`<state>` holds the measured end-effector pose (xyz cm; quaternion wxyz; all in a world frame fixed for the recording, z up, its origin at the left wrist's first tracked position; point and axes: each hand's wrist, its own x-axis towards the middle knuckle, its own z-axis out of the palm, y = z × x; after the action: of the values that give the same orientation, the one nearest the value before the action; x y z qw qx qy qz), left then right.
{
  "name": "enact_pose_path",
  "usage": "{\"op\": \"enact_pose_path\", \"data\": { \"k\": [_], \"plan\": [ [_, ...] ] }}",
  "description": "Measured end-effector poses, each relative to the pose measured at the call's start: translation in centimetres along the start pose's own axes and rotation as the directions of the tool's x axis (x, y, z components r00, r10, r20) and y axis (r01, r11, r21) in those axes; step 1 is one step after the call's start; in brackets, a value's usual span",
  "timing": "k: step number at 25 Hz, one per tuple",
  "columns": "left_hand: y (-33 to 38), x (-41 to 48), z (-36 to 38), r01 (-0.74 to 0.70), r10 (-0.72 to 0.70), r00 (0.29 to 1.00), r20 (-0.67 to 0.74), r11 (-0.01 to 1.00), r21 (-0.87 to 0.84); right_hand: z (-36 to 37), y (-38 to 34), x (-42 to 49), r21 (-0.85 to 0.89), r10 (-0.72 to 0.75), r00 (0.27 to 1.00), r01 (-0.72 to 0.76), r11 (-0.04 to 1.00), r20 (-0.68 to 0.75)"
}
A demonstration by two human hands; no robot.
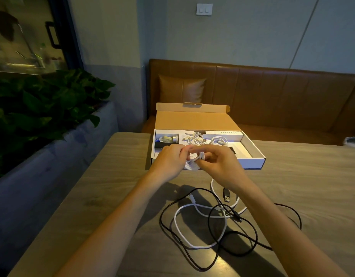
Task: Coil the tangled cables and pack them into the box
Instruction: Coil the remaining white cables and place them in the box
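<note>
A small white cable coil (194, 162) is held just above the table's surface, in front of the near wall of the open box (252, 160); it is pinched between the curled fingers of the left hand (168, 159) and the right hand (218, 162). Two coiled white cables (198, 137) are seen lying inside the box. Nearer, a loose white cable (175, 217) and a black cable (161, 218) are left tangled across each other on the wooden table (120, 176).
</note>
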<state>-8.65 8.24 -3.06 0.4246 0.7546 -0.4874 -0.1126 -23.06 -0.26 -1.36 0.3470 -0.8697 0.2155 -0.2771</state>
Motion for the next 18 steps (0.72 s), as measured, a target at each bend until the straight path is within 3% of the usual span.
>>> {"op": "enact_pose_path", "data": {
  "k": [3, 9, 12, 18],
  "plan": [
    [0.0, 0.2, -0.1, -0.013, 0.012, 1.000, -0.018, 1.000, -0.017, 0.3, -0.2, 0.2, -0.250, -0.049, 0.999, 0.047, 0.967, -0.003],
    [0.1, 0.1, 0.1, -0.009, 0.010, 0.999, 0.052, 1.000, -0.029, 0.4, -0.8, 0.4, -0.558, 0.060, 0.991, 0.020, 0.829, 0.124],
    [0.1, 0.2, 0.1, -0.004, 0.005, 1.000, 0.024, 0.999, -0.048, 0.1, -0.7, 0.3, -0.516, 0.056, 0.985, 0.036, 0.856, 0.163],
    [-0.7, 0.6, -0.4, -0.058, 0.059, 0.998, -0.017, 0.998, 0.014, -1.0, -0.3, 0.2, -0.187, -0.069, 0.985, 0.099, 0.977, 0.161]
  ]
}}
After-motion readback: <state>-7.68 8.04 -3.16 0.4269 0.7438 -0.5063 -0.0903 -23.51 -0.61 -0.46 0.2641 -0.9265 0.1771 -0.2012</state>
